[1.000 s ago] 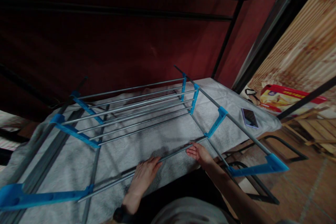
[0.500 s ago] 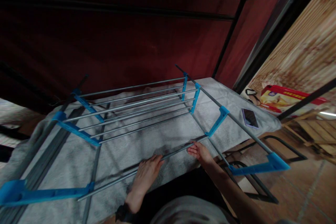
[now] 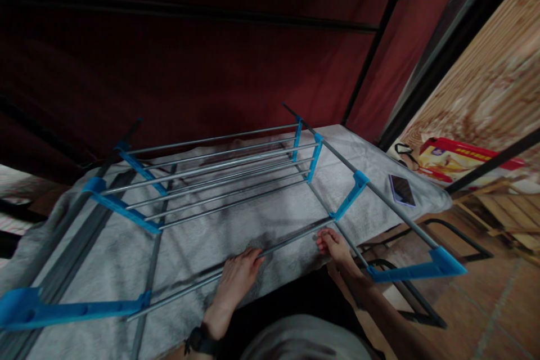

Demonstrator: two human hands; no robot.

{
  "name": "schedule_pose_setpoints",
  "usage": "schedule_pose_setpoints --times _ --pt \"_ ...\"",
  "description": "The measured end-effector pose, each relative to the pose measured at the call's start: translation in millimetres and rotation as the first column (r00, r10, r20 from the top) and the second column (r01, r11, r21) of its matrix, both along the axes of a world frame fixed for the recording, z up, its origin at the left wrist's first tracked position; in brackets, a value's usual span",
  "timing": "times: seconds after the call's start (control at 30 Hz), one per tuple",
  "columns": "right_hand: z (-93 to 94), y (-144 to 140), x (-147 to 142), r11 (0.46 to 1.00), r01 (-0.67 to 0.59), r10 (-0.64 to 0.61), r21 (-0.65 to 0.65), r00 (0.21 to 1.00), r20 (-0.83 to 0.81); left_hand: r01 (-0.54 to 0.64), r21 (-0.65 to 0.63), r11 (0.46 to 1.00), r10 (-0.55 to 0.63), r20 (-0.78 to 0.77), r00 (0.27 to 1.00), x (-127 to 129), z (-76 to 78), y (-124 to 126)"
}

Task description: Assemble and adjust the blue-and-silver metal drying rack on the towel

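Here, low in the middle of the frame, the left hand (image 3: pixel 236 275) lies palm down on the grey cloth (image 3: pixel 202 242), its fingers (image 3: pixel 252 254) loosely spread and touching the nearest metal rod (image 3: pixel 236 267) of the drying rack (image 3: pixel 219 171) without closing around it. The right hand (image 3: pixel 335 244), a little to the right of centre, rests near the cloth's front edge with its fingers bent downward, just beside the end of that same rod where it meets a blue plastic joint (image 3: pixel 348 197); whether those fingers pinch the cloth cannot be told. The rack lies flat on the cloth, its grey rods running from left to right across the middle of the frame and held by blue plastic brackets on both sides; one long blue piece (image 3: pixel 71 309) sits at the lower left, another (image 3: pixel 417 270) at the lower right. A dark wristband (image 3: pixel 201 342) shows on the left wrist at the bottom edge. Toward the right of the frame a phone (image 3: pixel 401 189) lies screen up on the cloth, well apart from both hands. Beyond it, at the far right, a red and yellow box (image 3: pixel 459 160) leans against a wooden wall; its printing is too blurred to read.
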State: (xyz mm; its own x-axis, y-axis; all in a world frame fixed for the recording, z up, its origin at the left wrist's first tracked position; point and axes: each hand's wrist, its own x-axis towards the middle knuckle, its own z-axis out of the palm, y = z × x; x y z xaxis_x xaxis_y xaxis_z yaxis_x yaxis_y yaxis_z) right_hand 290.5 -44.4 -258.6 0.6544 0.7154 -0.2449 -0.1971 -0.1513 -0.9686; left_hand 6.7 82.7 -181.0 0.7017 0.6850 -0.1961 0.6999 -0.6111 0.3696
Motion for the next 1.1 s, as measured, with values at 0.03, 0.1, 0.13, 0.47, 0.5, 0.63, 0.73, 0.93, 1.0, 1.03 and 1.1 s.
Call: schedule_pose_setpoints --times 0.03,0.1,0.13,0.47,0.5,0.63,0.73,0.93,1.0,1.03,1.1 --pt "0.8 -4.7 5.2 0.998 0.058 -0.057 -0.013 0.995 0.084 -0.003 -0.002 1.0 0.003 0.0 1.0 1.1 0.5 -0.7" --pt "3.1 -12.2 17.7 0.978 0.208 -0.195 -0.007 0.928 0.316 -0.001 0.0 1.0 0.001 0.009 1.0 4.0 0.4 -2.3" --pt "4.1 -14.6 24.7 0.959 0.282 -0.258 0.01 0.861 0.439 0.003 0.005 1.0 -0.003 0.016 1.0 5.6 -0.2 -3.1" --pt "-16.1 -16.2 72.2 0.951 0.093 0.133 -0.296 0.739 0.661 0.042 0.095 0.995 -0.047 0.053 0.997 19.9 2.0 -18.4" --pt "-18.7 -17.0 76.0 0.929 0.132 0.148 -0.345 0.721 0.677 0.043 0.108 0.993 -0.049 0.048 0.998 20.6 2.6 -18.1" --pt "-22.3 -19.7 87.8 0.881 0.159 0.227 -0.446 0.684 0.694 0.052 0.169 0.984 -0.061 0.049 0.997 21.3 0.2 -15.8" --pt "-19.8 -21.0 89.2 0.859 0.174 0.261 -0.481 0.66 0.705 0.064 0.194 0.979 -0.077 0.06 0.995 21.1 -4.3 -16.0" --pt "-16.8 -21.3 87.9 0.858 0.178 0.268 -0.482 0.646 0.715 0.074 0.195 0.978 -0.092 0.084 0.992 20.9 -13.0 -15.7" --pt "-16.8 -21.1 88.4 0.862 0.171 0.267 -0.477 0.648 0.714 0.074 0.191 0.979 -0.093 0.092 0.991 20.9 -16.4 -15.1" --pt "-16.9 -21.0 88.6 0.863 0.167 0.269 -0.477 0.647 0.714 0.071 0.187 0.98 -0.09 0.096 0.991 21.0 -18.3 -14.9" --pt "-16.9 -21.0 88.7 0.853 0.175 0.28 -0.491 0.64 0.715 0.062 0.175 0.983 -0.081 0.106 0.991 21.3 -22.2 -14.5"
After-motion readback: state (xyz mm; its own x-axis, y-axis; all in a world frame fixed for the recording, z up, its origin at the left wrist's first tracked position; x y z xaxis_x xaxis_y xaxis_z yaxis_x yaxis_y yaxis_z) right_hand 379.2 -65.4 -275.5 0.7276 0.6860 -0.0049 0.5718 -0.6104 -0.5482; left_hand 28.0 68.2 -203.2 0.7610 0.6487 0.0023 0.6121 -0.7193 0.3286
